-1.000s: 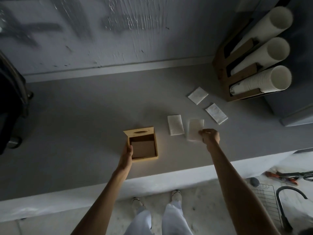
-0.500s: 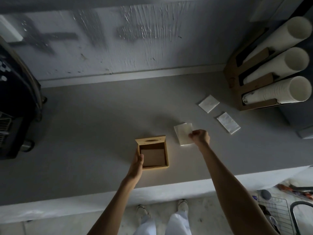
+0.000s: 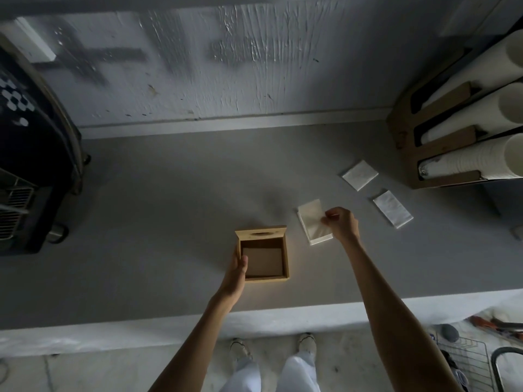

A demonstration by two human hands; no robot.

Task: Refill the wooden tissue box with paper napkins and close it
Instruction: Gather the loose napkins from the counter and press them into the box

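Gripping open wooden box (image 3: 263, 255) by its left wall with left hand (image 3: 237, 269); right hand (image 3: 340, 223) pinching napkin (image 3: 312, 221) just right of it.

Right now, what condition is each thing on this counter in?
wooden tissue box: open, no napkins inside.
lid: tipped up at the far side.
left hand: gripping the box's left wall.
right hand: pinching the napkin stack.
napkin stack: lying on the counter beside the box.
two loose napkins: flat, untouched.
cup dispenser: loaded with cups.
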